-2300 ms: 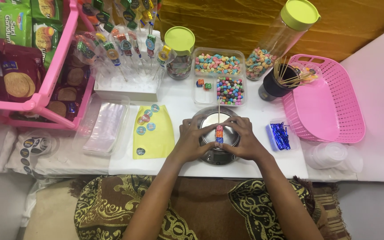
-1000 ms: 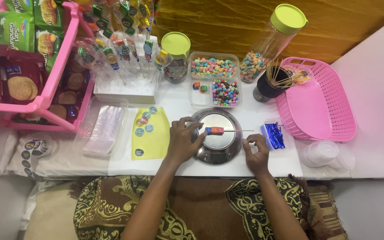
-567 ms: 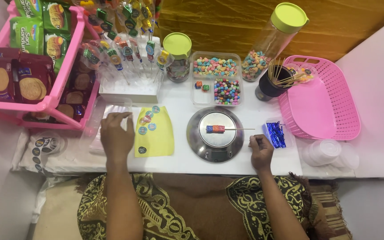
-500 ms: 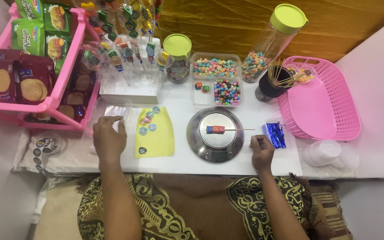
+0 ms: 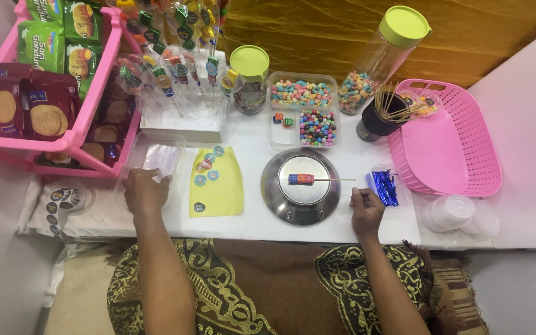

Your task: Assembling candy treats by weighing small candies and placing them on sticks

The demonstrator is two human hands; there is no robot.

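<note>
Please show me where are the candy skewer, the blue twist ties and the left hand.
candy skewer [image 5: 301, 178], head view, on the candy block.
blue twist ties [image 5: 384, 187], head view, middle of the bundle.
left hand [image 5: 144, 191], head view, back of the hand.

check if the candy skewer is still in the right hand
No, the candy skewer lies on the round scale, and the right hand rests beside it on the table.

counter: white, spans the frame's middle
centre: round steel scale
left: yellow sticker sheet
right: pink basket
</note>
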